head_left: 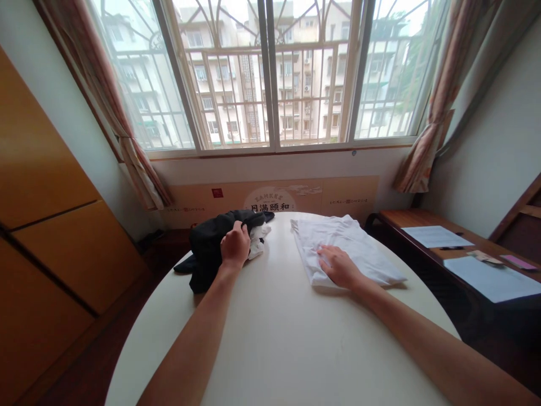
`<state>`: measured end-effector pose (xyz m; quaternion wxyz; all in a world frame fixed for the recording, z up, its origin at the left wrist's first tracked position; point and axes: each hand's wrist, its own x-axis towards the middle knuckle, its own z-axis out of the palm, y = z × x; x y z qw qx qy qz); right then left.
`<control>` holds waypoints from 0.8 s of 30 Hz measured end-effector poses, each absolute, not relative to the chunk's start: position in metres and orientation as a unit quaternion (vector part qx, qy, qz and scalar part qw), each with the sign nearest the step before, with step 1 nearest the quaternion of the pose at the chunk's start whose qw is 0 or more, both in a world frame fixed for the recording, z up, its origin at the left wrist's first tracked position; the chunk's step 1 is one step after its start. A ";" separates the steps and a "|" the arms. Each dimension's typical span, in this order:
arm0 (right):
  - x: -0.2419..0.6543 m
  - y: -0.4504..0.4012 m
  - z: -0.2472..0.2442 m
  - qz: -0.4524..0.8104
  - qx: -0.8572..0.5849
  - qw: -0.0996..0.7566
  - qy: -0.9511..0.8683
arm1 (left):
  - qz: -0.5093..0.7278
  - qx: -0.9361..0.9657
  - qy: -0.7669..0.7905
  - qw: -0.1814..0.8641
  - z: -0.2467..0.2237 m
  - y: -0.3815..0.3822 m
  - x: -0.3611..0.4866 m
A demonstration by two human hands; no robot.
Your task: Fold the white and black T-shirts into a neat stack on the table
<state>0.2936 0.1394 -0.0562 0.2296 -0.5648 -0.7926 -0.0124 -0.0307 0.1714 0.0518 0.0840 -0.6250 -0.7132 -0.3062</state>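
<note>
On the far left part of the round white table (270,338) lies a crumpled heap of black cloth (205,242). My left hand (235,244) is closed on its right side. Crumpled white cloth (257,242) shows just right of that hand, partly hidden by it and the black cloth. At the far right of the tabletop a white garment (350,242) lies folded flat, with some wrinkles. My right hand (338,266) rests on its lower left part, palm down, fingers apart.
A wooden bench (406,219) with papers (437,236), a pen and a pink item stands at the right. Behind the table are a printed box (346,192) and a window with tied curtains. Wooden cabinets (54,248) stand at the left.
</note>
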 end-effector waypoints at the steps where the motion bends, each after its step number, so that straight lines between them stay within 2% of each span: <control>1: 0.294 0.141 -0.057 -0.012 -0.563 0.238 -0.792 | -0.338 -0.634 -0.692 0.069 0.060 0.170 -0.030; 4: 0.295 0.144 -0.061 -0.013 -0.546 0.263 -0.795 | -0.419 -0.700 -0.578 -0.009 0.082 0.166 -0.024; 8: 0.296 0.147 -0.066 -0.007 -0.530 0.312 -0.789 | -0.487 -0.731 -0.437 -0.197 0.102 0.152 -0.007; 13: 0.293 0.147 -0.063 0.037 -0.493 0.423 -0.760 | -0.488 -0.668 -0.285 -0.484 0.123 0.114 0.022; 15: 0.290 0.145 -0.057 0.068 -0.463 0.473 -0.747 | -0.474 -0.629 -0.261 -0.558 0.128 0.104 0.029; 18: 0.288 0.142 -0.045 0.119 -0.435 0.529 -0.719 | -0.485 -0.595 -0.284 -0.574 0.126 0.107 0.029; 21: 0.291 0.140 -0.031 0.180 -0.435 0.571 -0.673 | -0.510 -0.581 -0.370 -0.515 0.113 0.128 0.014; 24: 0.300 0.138 -0.017 0.276 -0.438 0.609 -0.601 | -0.478 -0.574 -0.487 -0.454 0.098 0.151 -0.008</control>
